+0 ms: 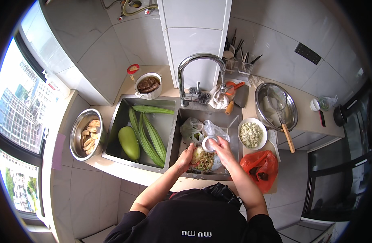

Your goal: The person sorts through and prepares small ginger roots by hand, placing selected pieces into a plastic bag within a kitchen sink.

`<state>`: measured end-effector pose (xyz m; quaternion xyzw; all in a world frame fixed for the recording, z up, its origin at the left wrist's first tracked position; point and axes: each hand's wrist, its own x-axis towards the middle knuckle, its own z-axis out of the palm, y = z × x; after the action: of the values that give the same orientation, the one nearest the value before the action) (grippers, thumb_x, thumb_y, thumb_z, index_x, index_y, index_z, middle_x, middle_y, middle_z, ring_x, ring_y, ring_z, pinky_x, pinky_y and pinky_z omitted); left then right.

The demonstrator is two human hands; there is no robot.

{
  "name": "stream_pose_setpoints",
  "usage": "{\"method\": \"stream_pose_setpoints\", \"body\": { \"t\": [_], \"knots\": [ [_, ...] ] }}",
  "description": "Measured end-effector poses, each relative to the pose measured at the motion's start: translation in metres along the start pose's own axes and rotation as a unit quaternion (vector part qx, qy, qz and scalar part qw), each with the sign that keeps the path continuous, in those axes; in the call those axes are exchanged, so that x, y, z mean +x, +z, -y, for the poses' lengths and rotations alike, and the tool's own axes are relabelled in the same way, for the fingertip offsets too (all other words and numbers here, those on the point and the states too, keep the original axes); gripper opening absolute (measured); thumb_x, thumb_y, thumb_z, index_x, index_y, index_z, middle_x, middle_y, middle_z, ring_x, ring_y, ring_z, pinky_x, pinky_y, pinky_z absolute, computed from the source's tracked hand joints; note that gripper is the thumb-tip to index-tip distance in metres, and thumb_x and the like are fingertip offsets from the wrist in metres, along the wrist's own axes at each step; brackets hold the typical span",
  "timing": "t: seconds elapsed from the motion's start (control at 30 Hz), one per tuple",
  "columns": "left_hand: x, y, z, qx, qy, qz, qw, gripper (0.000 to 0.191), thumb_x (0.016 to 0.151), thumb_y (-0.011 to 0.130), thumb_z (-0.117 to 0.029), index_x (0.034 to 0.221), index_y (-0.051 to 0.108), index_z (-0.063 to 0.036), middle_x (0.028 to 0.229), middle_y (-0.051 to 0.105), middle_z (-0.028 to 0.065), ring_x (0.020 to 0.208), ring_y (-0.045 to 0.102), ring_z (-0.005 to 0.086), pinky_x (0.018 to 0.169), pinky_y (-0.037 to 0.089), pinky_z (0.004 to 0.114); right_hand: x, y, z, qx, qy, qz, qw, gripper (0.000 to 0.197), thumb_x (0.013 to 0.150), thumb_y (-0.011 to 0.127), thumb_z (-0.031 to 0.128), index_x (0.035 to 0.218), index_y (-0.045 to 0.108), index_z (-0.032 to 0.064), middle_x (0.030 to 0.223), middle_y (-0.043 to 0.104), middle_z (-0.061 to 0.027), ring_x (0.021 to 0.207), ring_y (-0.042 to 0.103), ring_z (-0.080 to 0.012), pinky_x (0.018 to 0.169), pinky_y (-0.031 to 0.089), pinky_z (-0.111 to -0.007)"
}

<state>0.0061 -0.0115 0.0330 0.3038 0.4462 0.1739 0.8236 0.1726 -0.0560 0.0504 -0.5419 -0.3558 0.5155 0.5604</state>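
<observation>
Over the right basin of the steel sink [240, 152], my left hand [186, 158] holds a pale, rounded piece of food [198, 155] whose kind I cannot tell. My right hand [223, 151] grips a round white-rimmed object [209, 143], close beside that piece. Beneath both hands lie brownish and green food scraps [206, 162], with clear plastic bags [192, 129] behind them. A white bowl of pale chopped pieces [251, 135] stands just right of the basin. In the left basin are long ridged gourds [154, 136] and a smooth green gourd [129, 143].
A steel bowl of cut brownish pieces [92, 133] is at the left; a white pot [148, 86] stands behind the sink. The faucet [201, 56] arches over the basin. To the right are a cleaver [241, 95], a steel basin with a strainer [260, 106] and a red plastic bag [263, 164].
</observation>
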Motion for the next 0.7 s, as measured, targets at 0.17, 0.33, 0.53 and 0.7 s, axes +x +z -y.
{"method": "stream_pose_setpoints", "body": {
  "t": [0.17,0.33,0.53,0.7],
  "knots": [
    [0.004,-0.005,0.007,0.001,-0.008,0.015,1.0,0.05,0.094,0.029,-0.048,0.1,0.05,-0.0036,0.071,0.055,0.0076,0.047,0.051,0.0172,0.036,0.033,0.026,0.002,0.0,-0.011,-0.007,-0.024,0.021,0.999,0.018,0.085,0.061,0.021,0.092,0.062,0.0044,0.078,0.059,0.004,0.068,0.051,-0.0036,0.059,0.041,-0.02],
    [0.001,0.002,0.002,0.04,0.037,-0.02,0.998,0.055,0.094,0.026,-0.05,0.097,0.053,-0.0026,0.07,0.054,0.0082,0.047,0.051,0.0166,0.037,0.036,0.026,0.009,-0.013,-0.006,0.045,0.011,-0.031,0.998,0.023,0.086,0.06,0.024,0.096,0.06,0.0036,0.08,0.06,0.0022,0.07,0.054,-0.0063,0.061,0.044,-0.022],
    [0.015,-0.013,0.013,0.268,0.192,-0.091,0.94,0.059,0.095,0.02,-0.047,0.097,0.057,-0.0015,0.069,0.059,0.0103,0.062,0.06,0.0212,0.051,0.046,0.031,0.006,0.007,-0.01,-0.1,-0.009,0.044,0.994,0.02,0.086,0.06,0.02,0.092,0.06,0.001,0.078,0.06,-0.001,0.07,0.054,-0.0075,0.06,0.045,-0.023],
    [0.001,-0.01,-0.006,0.027,-0.017,0.025,0.999,0.051,0.096,0.027,-0.042,0.107,0.053,0.0003,0.085,0.062,0.013,0.081,0.062,0.0266,0.071,0.05,0.036,0.008,-0.013,-0.007,0.104,0.069,-0.029,0.992,0.024,0.086,0.059,0.027,0.096,0.058,0.0051,0.085,0.063,-0.0015,0.074,0.061,-0.0096,0.061,0.051,-0.024]
  ]
}}
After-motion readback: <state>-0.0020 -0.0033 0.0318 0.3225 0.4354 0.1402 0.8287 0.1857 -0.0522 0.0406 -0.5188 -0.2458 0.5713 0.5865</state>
